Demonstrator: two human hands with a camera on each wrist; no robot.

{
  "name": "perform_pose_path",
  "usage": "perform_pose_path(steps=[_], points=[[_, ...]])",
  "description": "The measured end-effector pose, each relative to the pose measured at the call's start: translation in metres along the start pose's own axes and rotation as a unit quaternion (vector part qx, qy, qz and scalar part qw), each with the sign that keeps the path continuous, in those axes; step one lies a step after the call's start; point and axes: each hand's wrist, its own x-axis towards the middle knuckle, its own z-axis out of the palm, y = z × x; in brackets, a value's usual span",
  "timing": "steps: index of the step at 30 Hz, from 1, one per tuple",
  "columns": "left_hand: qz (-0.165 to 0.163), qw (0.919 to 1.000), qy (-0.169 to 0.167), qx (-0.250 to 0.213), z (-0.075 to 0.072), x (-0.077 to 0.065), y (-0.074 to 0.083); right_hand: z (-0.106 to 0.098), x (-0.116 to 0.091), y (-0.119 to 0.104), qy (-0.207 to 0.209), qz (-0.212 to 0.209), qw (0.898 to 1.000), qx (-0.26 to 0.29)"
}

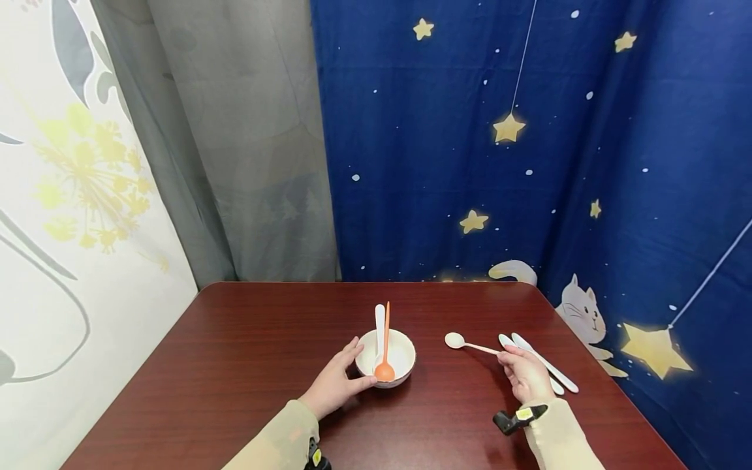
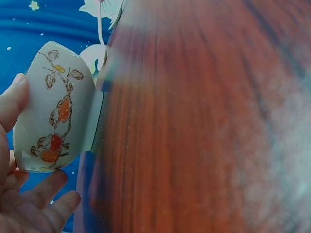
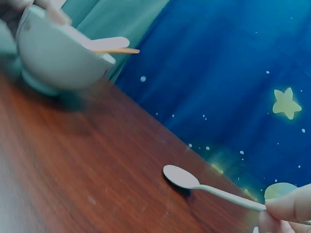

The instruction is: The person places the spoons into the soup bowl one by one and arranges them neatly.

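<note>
A white bowl (image 1: 404, 358) stands on the table, with a fruit-and-branch pattern outside in the left wrist view. Inside it lean an orange spoon (image 1: 384, 372) and a white utensil (image 1: 380, 320), whose lower end is hard to make out. My left hand (image 1: 337, 384) holds the bowl at its left side, thumb at the near rim. To the right, my right hand (image 1: 525, 377) pinches the handle end of a cream spoon (image 1: 455, 340). In the right wrist view the head of this spoon (image 3: 181, 176) is low over the tabletop, contact uncertain.
Two pale, long-handled utensils (image 1: 552, 371) lie side by side by the right hand, partly hidden by it. The dark red-brown table (image 1: 258, 339) ends at a back edge in front of grey and blue star-patterned curtains (image 1: 423, 163).
</note>
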Motion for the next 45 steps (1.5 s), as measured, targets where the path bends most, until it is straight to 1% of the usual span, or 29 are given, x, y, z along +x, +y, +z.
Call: perform_pose_path(steps=[3, 5, 11, 16, 21, 27, 31, 38, 45], points=[[0.001, 1.0000, 0.002, 0.000, 0.000, 0.000, -0.001, 0.002, 0.000, 0.001, 0.015, 0.006, 0.999, 0.043], [0.001, 1.0000, 0.002, -0.001, 0.000, 0.000, -0.001, 0.004, 0.000, 0.002, 0.030, 0.003, 0.998, 0.063], [0.001, 1.0000, 0.003, 0.000, 0.000, 0.000, -0.001, 0.014, 0.000, 0.002, 0.079, -0.017, 0.992, 0.097], [0.000, 1.0000, 0.004, 0.000, -0.001, 0.000, -0.001, 0.019, 0.000, 0.001, 0.095, -0.018, 0.989, 0.113], [0.000, 1.0000, 0.002, 0.000, 0.000, 0.001, -0.001, 0.021, 0.001, 0.001, 0.100, -0.021, 0.987, 0.127], [0.002, 1.0000, 0.003, 0.000, 0.000, 0.000, -0.001, 0.025, 0.004, 0.003, 0.100, -0.027, 0.989, 0.102], [0.001, 1.0000, 0.004, 0.000, 0.000, 0.000, -0.001, 0.029, 0.007, 0.003, 0.109, -0.045, 0.990, 0.073], [-0.001, 1.0000, 0.001, -0.003, 0.000, 0.000, -0.002, 0.034, 0.012, 0.001, 0.106, -0.069, 0.991, 0.037], [0.000, 1.0000, 0.002, -0.003, 0.001, 0.000, -0.001, 0.037, 0.016, -0.006, 0.096, -0.066, 0.993, 0.021]])
